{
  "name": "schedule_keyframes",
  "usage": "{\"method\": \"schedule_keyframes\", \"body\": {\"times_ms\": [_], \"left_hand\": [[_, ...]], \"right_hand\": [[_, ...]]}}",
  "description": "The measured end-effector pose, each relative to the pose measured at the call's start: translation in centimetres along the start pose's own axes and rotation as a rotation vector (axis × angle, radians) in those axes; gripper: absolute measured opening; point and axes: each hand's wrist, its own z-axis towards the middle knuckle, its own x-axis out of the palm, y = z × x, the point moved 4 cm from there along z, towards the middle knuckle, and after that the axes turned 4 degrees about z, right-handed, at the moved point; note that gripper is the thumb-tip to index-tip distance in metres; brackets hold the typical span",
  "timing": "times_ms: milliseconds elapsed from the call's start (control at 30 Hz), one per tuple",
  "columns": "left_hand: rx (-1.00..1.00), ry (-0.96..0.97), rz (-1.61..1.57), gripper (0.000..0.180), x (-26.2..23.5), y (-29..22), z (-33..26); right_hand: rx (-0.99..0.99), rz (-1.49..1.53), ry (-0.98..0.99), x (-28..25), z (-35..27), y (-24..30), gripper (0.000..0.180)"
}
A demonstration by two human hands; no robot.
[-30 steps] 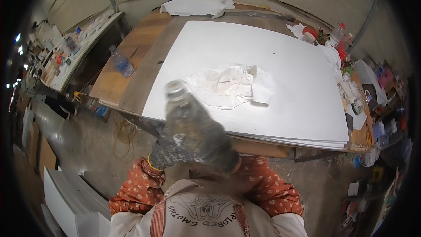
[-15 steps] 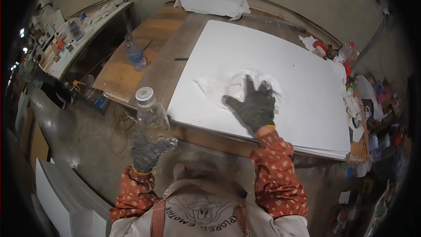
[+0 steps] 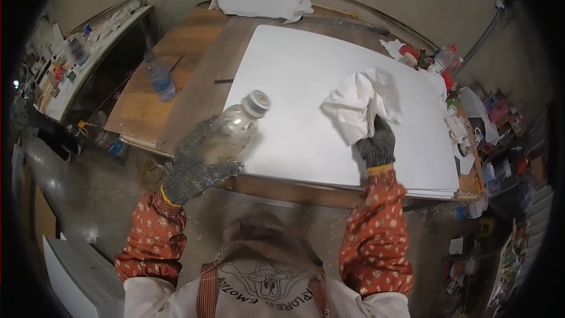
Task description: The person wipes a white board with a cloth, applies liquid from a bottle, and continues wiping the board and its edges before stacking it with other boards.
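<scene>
Both my hands wear dark grey knit gloves with yellow cuffs. My left hand is wrapped round a clear bottle with a whitish cap, tilted to the right at the near left corner of the white sheets. A crumpled white cloth is bunched up in my right hand, over the right middle of the top white sheet. The cloth hides most of the right fingers. The sheets lie stacked on a wooden table.
A second clear bottle stands on the table's left part. At the far edge lies a folded white cloth. Rags, bottles and other clutter line the right side. A cluttered bench runs along the left, and white panels stand at lower left.
My right hand, flat on the cloth before, has gathered it up and shifted right. My left hand has brought the bottle up and right, tilting it over the sheet's near left corner.
</scene>
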Motion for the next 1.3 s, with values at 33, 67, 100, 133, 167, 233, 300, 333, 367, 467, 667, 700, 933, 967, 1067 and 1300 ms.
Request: {"method": "schedule_keyframes", "body": {"times_ms": [33,67,100,133,167,233,300,333,367,467,667,700,933,967,1067,1300], "left_hand": [[0.073,0.111,-0.002,0.078,1.3,1.8,0.4],[0.079,0.116,-0.012,0.078,1.7,0.0,1.7],[0.052,0.107,-0.056,0.081,1.8,-3.7,3.3],[0.017,0.095,-0.09,0.083,1.6,-5.9,4.3],[0.215,0.013,0.092,0.086,3.5,-5.2,4.8],[0.115,0.076,0.041,0.088,4.9,-6.8,6.0],[0.065,0.067,0.048,0.091,5.8,-6.9,6.2],[0.063,0.074,0.064,0.091,5.7,-6.9,6.1],[-0.014,0.023,0.024,0.089,5.5,-6.5,5.8],[0.016,-0.122,0.104,0.083,3.8,-6.2,4.3],[-0.399,-0.136,-0.193,0.08,-0.9,-6.3,0.8],[-0.393,-0.174,-0.126,0.08,-1.6,-6.6,0.2],[-0.348,-0.197,0.284,0.092,-2.4,-2.0,-5.1],[-0.357,-0.19,0.274,0.092,-2.5,-2.6,-4.8],[-0.598,-0.204,-0.061,0.096,-3.1,-3.4,-4.9],[-0.457,-0.229,0.189,0.088,-2.9,-2.3,-4.4]], "right_hand": [[0.111,0.356,-0.054,0.8,-0.9,1.6,0.043],[0.235,0.695,-0.13,0.8,-2.3,1.9,0.051],[0.24,0.684,-0.149,0.4,-3.4,1.1,0.051],[0.158,0.666,-0.197,0.2,-4.2,0.7,0.048],[0.079,0.649,-0.243,-0.4,-4.9,0.3,0.045],[-0.054,0.27,-0.26,-1.4,-5.4,0.5,0.044],[-0.29,-0.531,-0.186,-2.9,-5.1,0.7,0.045],[-0.285,-0.515,-0.188,-1.9,-4.4,3.4,0.045],[-0.15,0.021,-0.192,-0.6,-3.9,7.8,0.041],[-0.641,-0.392,0.111,2.4,-4.9,11.6,0.03],[-0.451,-0.464,0.466,5.3,-4.3,11.4,0.043],[-0.426,-0.409,0.469,5.2,-3.5,11.6,0.046],[-0.312,-1.121,0.507,6.0,5.3,8.5,0.05],[-0.226,-1.125,0.445,4.4,6.6,6.9,0.05],[-0.156,-0.752,0.268,-0.7,8.4,0.8,0.051],[-0.629,-0.687,0.523,11.8,-2.2,10.9,0.059]]}}
